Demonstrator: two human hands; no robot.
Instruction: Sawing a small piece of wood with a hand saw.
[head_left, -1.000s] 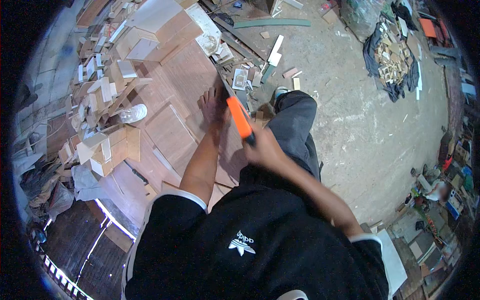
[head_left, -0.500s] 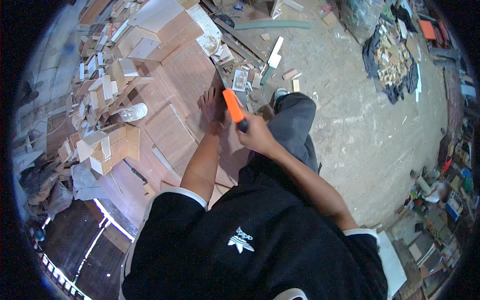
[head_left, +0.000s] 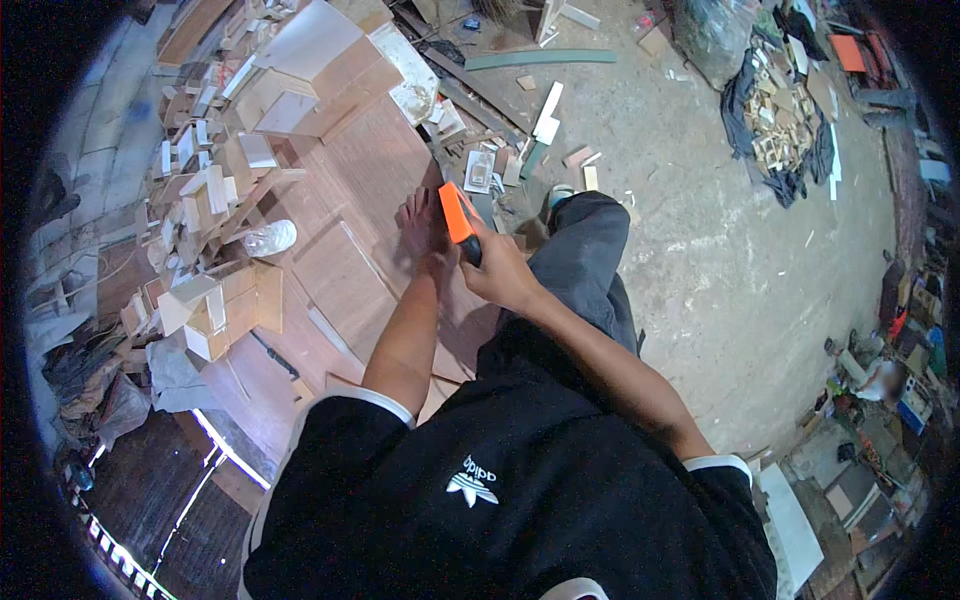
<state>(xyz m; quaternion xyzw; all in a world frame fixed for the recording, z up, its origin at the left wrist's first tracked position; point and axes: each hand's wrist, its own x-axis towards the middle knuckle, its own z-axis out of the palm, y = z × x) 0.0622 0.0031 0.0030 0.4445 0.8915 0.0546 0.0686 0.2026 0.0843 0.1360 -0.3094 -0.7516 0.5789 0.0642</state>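
My right hand (head_left: 499,270) is closed round the handle of a hand saw (head_left: 458,214), which is orange with a black part in my grip. Its blade is seen nearly edge-on and can hardly be made out. Just left of the saw, my left hand (head_left: 422,226) lies flat with fingers spread on a reddish-brown wooden board (head_left: 385,150), close to the board's right edge. Shadow darkens the fingers. My trousered leg (head_left: 580,245) is bent beside the board, right of the saw.
Box-like wooden pieces (head_left: 235,310) and a clear plastic bottle (head_left: 270,238) stand on the left. Wood offcuts (head_left: 545,115) and a green strip (head_left: 540,60) lie ahead on the concrete floor. A dark sack of scraps (head_left: 785,140) lies far right; another person (head_left: 880,382) is at the right edge.
My right hand and the saw have shifted slightly left and toward me. My left hand stays flat on the board. The whole view has tilted a little.
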